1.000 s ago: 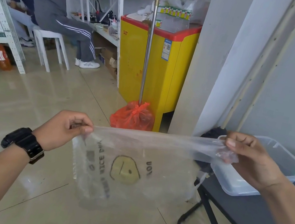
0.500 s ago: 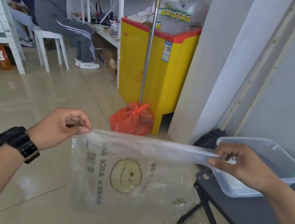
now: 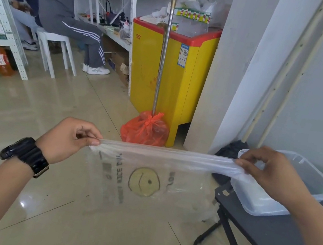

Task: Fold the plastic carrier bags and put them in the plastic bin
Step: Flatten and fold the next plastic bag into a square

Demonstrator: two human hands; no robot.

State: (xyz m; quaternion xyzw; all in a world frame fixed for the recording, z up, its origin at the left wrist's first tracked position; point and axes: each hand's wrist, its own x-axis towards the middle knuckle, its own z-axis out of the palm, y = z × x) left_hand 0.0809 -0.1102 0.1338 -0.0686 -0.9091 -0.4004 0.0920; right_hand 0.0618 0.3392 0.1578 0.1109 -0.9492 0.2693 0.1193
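Tiled shop floor point(image 3: 51, 103), dark folding table point(image 3: 278, 240) at right carrying the clear plastic bin point(image 3: 250, 199). Vs. 1 s ago, the top edge of the clear carrier bag point(image 3: 145, 186) (smiley print) is drawn into a straighter, tauter band and the body hangs flatter in mid-air over the floor, beside the table. The left hand point(image 3: 69, 140) pinches one end thumb-to-forefinger and the right hand point(image 3: 272, 174) pinches the other w/ fingertips, just in front of the bin. Assessment: bag squared up and ready for 1st fold; no fold made, nothing binned yet.
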